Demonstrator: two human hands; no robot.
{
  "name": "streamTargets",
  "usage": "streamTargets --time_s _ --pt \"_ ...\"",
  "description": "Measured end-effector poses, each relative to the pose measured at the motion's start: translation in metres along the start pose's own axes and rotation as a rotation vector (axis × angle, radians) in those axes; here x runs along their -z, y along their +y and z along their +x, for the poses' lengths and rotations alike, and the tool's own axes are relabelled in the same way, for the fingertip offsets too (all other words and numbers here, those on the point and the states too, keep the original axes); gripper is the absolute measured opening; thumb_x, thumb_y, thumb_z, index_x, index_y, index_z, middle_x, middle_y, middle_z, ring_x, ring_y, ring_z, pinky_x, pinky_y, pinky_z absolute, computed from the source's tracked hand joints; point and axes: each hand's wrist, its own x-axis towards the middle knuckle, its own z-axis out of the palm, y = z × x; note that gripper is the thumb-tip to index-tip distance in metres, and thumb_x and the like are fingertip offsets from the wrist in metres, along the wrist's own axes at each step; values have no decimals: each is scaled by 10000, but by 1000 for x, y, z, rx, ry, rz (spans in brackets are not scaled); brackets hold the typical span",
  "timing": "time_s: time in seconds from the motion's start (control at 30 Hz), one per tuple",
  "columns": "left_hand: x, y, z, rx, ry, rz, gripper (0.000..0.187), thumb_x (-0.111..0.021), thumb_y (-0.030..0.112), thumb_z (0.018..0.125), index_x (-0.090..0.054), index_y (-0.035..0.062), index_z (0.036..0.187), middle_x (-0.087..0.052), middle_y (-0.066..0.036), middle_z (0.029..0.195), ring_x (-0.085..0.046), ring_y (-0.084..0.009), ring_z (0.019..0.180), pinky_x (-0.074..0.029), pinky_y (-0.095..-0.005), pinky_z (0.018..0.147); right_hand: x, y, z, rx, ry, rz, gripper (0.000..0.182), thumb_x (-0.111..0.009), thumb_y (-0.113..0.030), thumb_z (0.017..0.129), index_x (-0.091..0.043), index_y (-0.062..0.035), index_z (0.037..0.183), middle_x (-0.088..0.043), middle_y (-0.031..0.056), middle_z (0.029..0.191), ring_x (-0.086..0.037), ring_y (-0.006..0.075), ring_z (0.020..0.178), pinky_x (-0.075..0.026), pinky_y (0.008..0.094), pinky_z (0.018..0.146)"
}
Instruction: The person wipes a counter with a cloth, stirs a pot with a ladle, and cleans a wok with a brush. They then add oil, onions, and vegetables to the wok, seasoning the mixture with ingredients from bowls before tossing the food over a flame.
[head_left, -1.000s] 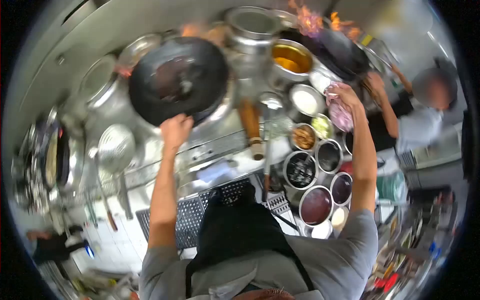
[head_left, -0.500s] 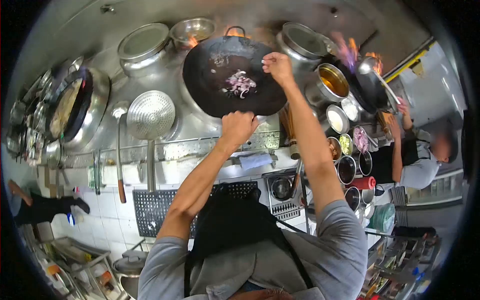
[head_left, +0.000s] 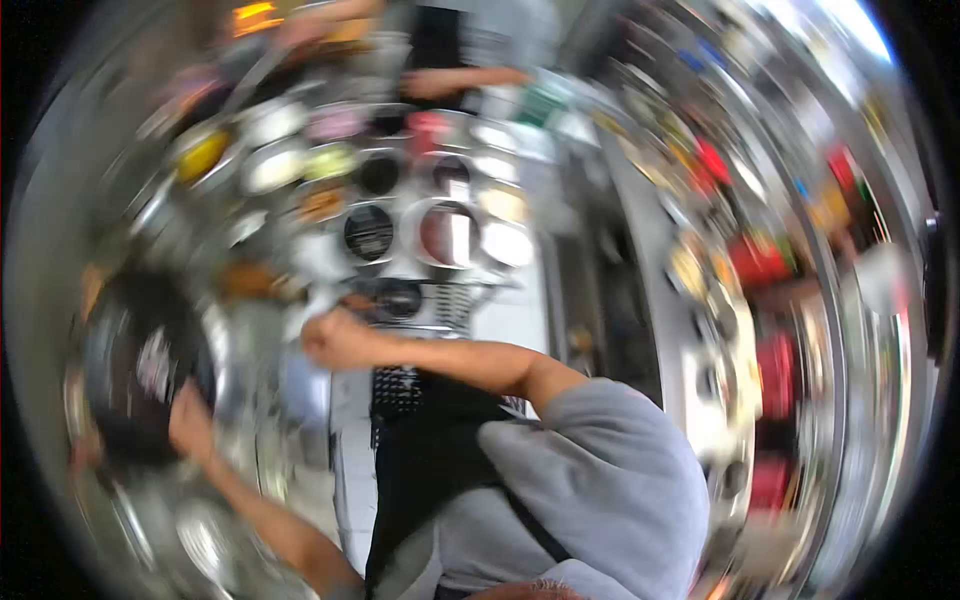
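A: Black wok sits at the far left, and the left hand is on its near rim. It looks closed on the edge or handle there, probably to keep the pan steady, but the blur hides the fingers, so I cannot tell for sure.

B: And the right hand?

A: It is clenched into a fist, away from the wok, with the arm bent across the body. A pale thing, maybe a cloth, is just beside the fist; whether it is grasped I cannot tell.

B: What is beyond that fist?

A: Round steel bowls in rows, some dark inside, some pale, one yellowish. I think they stand so close so that one reach from the wok gets to any of them.

B: Anything inside the wok?

A: Pale bits near the middle, just past the left hand's grip. Too smeared to name.

B: Someone else there?

A: Yes, another person's forearm past the bowls, well apart from both hands.
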Motion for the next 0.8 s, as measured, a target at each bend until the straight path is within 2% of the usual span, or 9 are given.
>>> streamTargets --time_s 0.13,0.2,0.3,0.33,0.37,0.43,0.47,0.57,0.8 --pt "-12 -65 38 74 -9 192 539 -459 480 955 -655 4 1115 -658 -206 1084 -618 -350 1005 -453 -380 871 25 70 -134 -274 42 -101 255 -579 49 642 -666 -7 876 -603 149 883 -595 325 949 -482 412 802" --pt "3 -56 33 51 -8 199 528 -445 477 951 -655 33 1141 -653 -185 1123 -596 -368 1056 -436 -377 910 36 94 -201 -593 194 -210 253 -599 53 643 -674 -21 873 -621 156 843 -621 339 862 -507 399 753" --pt "-2 -66 52 85 -14 576 513 -422 477 940 -672 58 1100 -655 -208 1065 -599 -436 955 -472 -465 824 79 101 -299 -929 707 -178 141 -580 -60 796 -697 -50 874 -690 148 805 -676 243 752 -534 346 702" --pt "-5 -46 44 19 80 719 411 -469 342 963 -700 5 917 -676 -212 934 -646 -379 824 -498 -467 713 93 104 -332 -1063 857 -130 162 -584 -65 792 -707 -64 897 -695 133 800 -674 227 742 -535 335 710" --pt "-6 -43 41 -7 78 715 411 -469 342 963 -700 5 917 -676 -212 934 -646 -379 824 -498 -467 713 102 122 -370 -1174 929 -232 191 -568 -51 800 -701 -41 936 -687 116 747 -669 198 702 -537 313 653" --pt "-3 -48 40 -595 326 673 343 -523 194 860 -555 48 550 -600 -148 587 -566 -325 489 -440 -435 448 134 122 -434 -1226 1193 -26 189 -560 -22 805 -685 3 944 -668 105 734 -647 181 649 -531 312 564" --pt "-2 -37 34 -670 374 643 339 -523 194 861 -557 48 557 -601 -148 592 -567 -325 494 -441 -435 452 151 113 -453 -1215 1366 128 189 -556 -7 810 -666 18 961 -650 101 732 -633 173 630 -523 309 527" --pt "-12 6 4 -583 379 608 324 -522 195 864 -562 47 578 -605 -150 610 -571 -327 509 -444 -434 464 197 103 -504 -1162 1718 495 172 -540 29 820 -615 23 975 -611 92 742 -593 161 585 -517 308 478" --pt "-49 78 -45 -459 298 601 292 -521 198 870 -573 45 627 -612 -153 650 -579 -330 543 -450 -432 491 297 129 -567 -1049 1780 508 104 -544 -98 913 -581 -10 953 -579 68 778 -587 145 625 -527 289 493"
